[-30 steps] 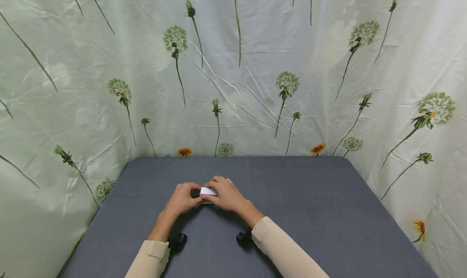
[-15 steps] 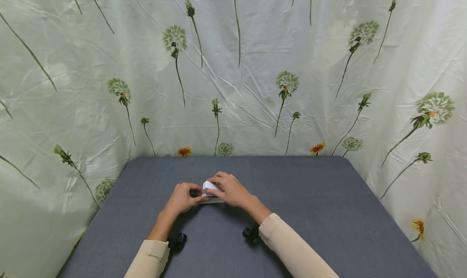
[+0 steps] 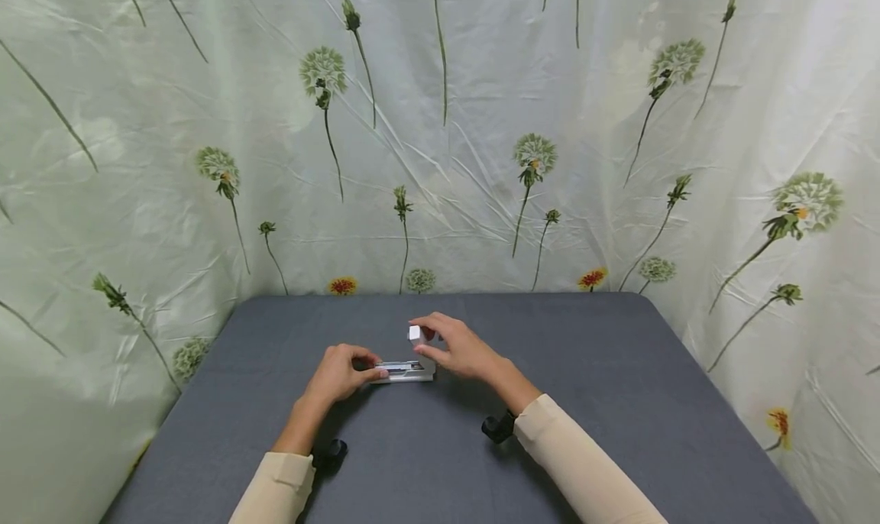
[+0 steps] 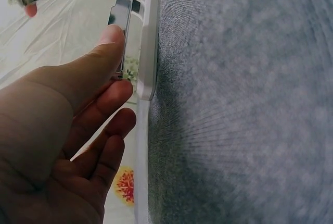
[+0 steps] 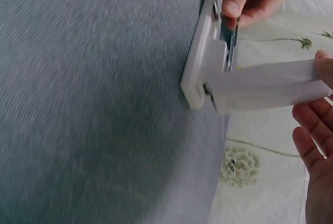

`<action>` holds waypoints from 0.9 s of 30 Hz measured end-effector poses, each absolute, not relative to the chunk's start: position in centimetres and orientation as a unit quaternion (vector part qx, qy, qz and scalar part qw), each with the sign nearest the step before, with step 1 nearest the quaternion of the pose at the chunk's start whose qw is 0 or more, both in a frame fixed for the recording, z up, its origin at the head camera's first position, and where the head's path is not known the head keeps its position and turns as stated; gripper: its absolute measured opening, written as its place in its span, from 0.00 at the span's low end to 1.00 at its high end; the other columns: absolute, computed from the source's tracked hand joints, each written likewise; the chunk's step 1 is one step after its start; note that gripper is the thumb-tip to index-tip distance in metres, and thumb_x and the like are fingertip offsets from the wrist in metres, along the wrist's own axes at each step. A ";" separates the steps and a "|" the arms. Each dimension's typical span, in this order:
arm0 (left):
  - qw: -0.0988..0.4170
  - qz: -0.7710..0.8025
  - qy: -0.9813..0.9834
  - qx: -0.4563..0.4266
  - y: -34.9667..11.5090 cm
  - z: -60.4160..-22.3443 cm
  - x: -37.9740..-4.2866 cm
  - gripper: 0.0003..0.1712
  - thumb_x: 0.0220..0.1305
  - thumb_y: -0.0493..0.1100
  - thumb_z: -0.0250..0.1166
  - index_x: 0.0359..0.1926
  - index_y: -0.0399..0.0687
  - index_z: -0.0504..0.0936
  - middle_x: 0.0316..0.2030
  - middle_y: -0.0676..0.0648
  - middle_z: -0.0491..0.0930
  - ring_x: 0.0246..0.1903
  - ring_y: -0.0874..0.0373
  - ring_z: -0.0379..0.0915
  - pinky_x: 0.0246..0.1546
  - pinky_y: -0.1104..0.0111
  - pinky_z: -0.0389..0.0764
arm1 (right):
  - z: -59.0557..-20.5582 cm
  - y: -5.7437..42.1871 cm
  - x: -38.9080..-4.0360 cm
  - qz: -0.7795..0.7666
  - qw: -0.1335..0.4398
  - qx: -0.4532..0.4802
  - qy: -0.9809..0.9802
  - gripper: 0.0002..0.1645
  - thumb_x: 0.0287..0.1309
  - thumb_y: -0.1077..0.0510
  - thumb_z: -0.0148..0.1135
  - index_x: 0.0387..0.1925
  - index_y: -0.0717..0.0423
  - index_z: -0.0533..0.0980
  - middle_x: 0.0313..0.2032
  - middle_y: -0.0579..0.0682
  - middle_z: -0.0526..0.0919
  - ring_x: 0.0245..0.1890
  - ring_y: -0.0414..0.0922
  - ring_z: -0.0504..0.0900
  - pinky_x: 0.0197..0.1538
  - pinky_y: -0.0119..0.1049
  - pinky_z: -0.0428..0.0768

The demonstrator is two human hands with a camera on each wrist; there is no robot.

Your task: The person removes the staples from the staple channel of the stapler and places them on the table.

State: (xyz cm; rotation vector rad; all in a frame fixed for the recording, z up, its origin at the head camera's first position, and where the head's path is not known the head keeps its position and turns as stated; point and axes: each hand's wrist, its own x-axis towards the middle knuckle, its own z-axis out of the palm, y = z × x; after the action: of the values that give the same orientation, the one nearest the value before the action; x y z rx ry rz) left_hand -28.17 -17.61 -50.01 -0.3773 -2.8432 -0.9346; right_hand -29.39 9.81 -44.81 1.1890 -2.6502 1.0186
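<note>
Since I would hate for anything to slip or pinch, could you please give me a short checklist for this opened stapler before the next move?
1. Base resting on the table: ok.
2. Left hand gripping the magazine: ok, pinched near one end.
3. Right hand holding the cover: ok, at its raised end.
4. Cover lifted away from the magazine: ok, swung steeply up.
5. Left hand out of the cover's closing path: not ok, probably; it is on the magazine.
6. Magazine loaded: cannot tell, too small to make out.

Curtained workspace, floral curtain (image 3: 467, 150), gray table (image 3: 584, 402)
</note>
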 end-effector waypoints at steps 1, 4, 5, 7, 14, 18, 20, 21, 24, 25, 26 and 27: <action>0.063 -0.310 -0.940 -0.126 -17.6 -50.0 -28.2 0.13 0.51 0.54 0.82 0.35 0.55 0.92 0.31 0.56 0.88 0.34 0.60 0.81 0.42 0.58 0.81 | -44.8 10.1 -29.4 0.332 0.033 0.384 -0.861 0.27 0.71 0.50 0.64 0.67 0.52 0.73 0.50 0.47 0.80 0.50 0.46 0.80 0.54 0.49 0.80; 0.067 -0.312 -0.939 -0.128 -17.7 -50.0 -28.2 0.13 0.51 0.53 0.82 0.35 0.54 0.93 0.31 0.56 0.89 0.34 0.60 0.81 0.41 0.59 0.81 | -44.7 10.9 -29.5 0.337 0.039 0.380 -0.860 0.23 0.71 0.50 0.64 0.63 0.53 0.75 0.49 0.47 0.81 0.49 0.48 0.81 0.52 0.49 0.80; 0.067 -0.313 -0.939 -0.128 -17.8 -50.0 -28.2 0.13 0.51 0.53 0.82 0.35 0.54 0.93 0.30 0.56 0.89 0.33 0.60 0.81 0.41 0.59 0.81 | -44.8 11.1 -29.5 0.341 0.040 0.379 -0.859 0.22 0.71 0.50 0.64 0.61 0.53 0.75 0.48 0.47 0.81 0.48 0.49 0.81 0.52 0.50 0.80; 0.067 -0.311 -0.939 -0.129 -17.8 -50.0 -28.1 0.13 0.51 0.53 0.82 0.35 0.53 0.93 0.30 0.55 0.89 0.33 0.61 0.81 0.40 0.59 0.81 | -44.8 11.6 -29.5 0.346 0.041 0.376 -0.859 0.20 0.71 0.50 0.64 0.59 0.53 0.76 0.48 0.47 0.81 0.48 0.51 0.81 0.52 0.50 0.80; 0.060 -0.309 -0.941 -0.128 -17.7 -50.0 -28.1 0.14 0.52 0.54 0.81 0.36 0.54 0.93 0.32 0.55 0.89 0.33 0.61 0.81 0.40 0.59 0.81 | -45.0 13.2 -29.2 0.354 0.041 0.356 -0.864 0.18 0.69 0.52 0.67 0.56 0.52 0.76 0.48 0.46 0.81 0.48 0.51 0.82 0.52 0.49 0.81; 0.059 -0.304 -0.942 -0.127 -17.6 -50.0 -28.1 0.14 0.53 0.53 0.81 0.37 0.53 0.93 0.32 0.55 0.89 0.34 0.60 0.81 0.41 0.58 0.82 | -45.3 14.1 -29.1 0.353 0.044 0.346 -0.868 0.18 0.69 0.51 0.67 0.56 0.51 0.76 0.47 0.46 0.81 0.48 0.49 0.82 0.52 0.47 0.81; 0.058 -0.304 -0.942 -0.125 -17.6 -49.9 -28.1 0.14 0.53 0.53 0.81 0.37 0.52 0.93 0.32 0.54 0.89 0.34 0.60 0.82 0.41 0.58 0.82 | -45.5 14.7 -29.1 0.354 0.047 0.340 -0.870 0.18 0.68 0.51 0.68 0.56 0.52 0.77 0.46 0.45 0.82 0.47 0.48 0.81 0.52 0.47 0.81; 0.058 -0.304 -0.943 -0.124 -17.6 -49.9 -28.0 0.14 0.53 0.53 0.81 0.37 0.52 0.93 0.32 0.54 0.89 0.35 0.60 0.82 0.42 0.58 0.82 | -45.7 14.9 -29.1 0.352 0.050 0.337 -0.872 0.19 0.68 0.51 0.68 0.56 0.52 0.77 0.46 0.45 0.82 0.47 0.47 0.81 0.52 0.47 0.80; 0.055 -0.306 -0.942 -0.122 -17.6 -49.9 -28.0 0.14 0.53 0.53 0.81 0.38 0.52 0.93 0.33 0.54 0.89 0.35 0.60 0.82 0.42 0.58 0.82 | -46.1 15.8 -29.1 0.348 0.057 0.330 -0.876 0.19 0.67 0.51 0.69 0.55 0.52 0.78 0.45 0.44 0.82 0.46 0.43 0.81 0.52 0.46 0.81; 0.054 -0.308 -0.942 -0.122 -17.6 -49.8 -28.0 0.14 0.53 0.53 0.81 0.38 0.52 0.93 0.33 0.54 0.89 0.35 0.60 0.82 0.42 0.58 0.82 | -46.3 16.0 -29.1 0.347 0.058 0.327 -0.877 0.19 0.67 0.52 0.69 0.55 0.53 0.78 0.45 0.44 0.82 0.46 0.43 0.80 0.52 0.47 0.81; 0.054 -0.307 -0.942 -0.122 -17.5 -49.8 -28.0 0.14 0.53 0.53 0.81 0.38 0.52 0.93 0.33 0.54 0.89 0.35 0.61 0.82 0.42 0.58 0.82 | -46.4 16.3 -29.1 0.347 0.058 0.325 -0.878 0.19 0.67 0.52 0.69 0.55 0.53 0.78 0.45 0.44 0.82 0.46 0.43 0.80 0.52 0.48 0.81; 0.054 -0.307 -0.942 -0.123 -17.5 -49.8 -28.0 0.15 0.53 0.53 0.81 0.38 0.52 0.93 0.33 0.54 0.89 0.34 0.61 0.82 0.41 0.58 0.82 | -46.6 16.5 -29.1 0.347 0.058 0.322 -0.879 0.18 0.67 0.52 0.69 0.54 0.52 0.78 0.45 0.44 0.82 0.46 0.43 0.80 0.52 0.48 0.81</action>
State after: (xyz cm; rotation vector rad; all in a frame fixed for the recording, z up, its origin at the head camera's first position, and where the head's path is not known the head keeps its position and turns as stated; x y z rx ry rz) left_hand -27.97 -17.52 -49.82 -0.3739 -2.8630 -0.9315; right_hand -29.06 16.50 -46.56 0.9758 -2.6637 1.0526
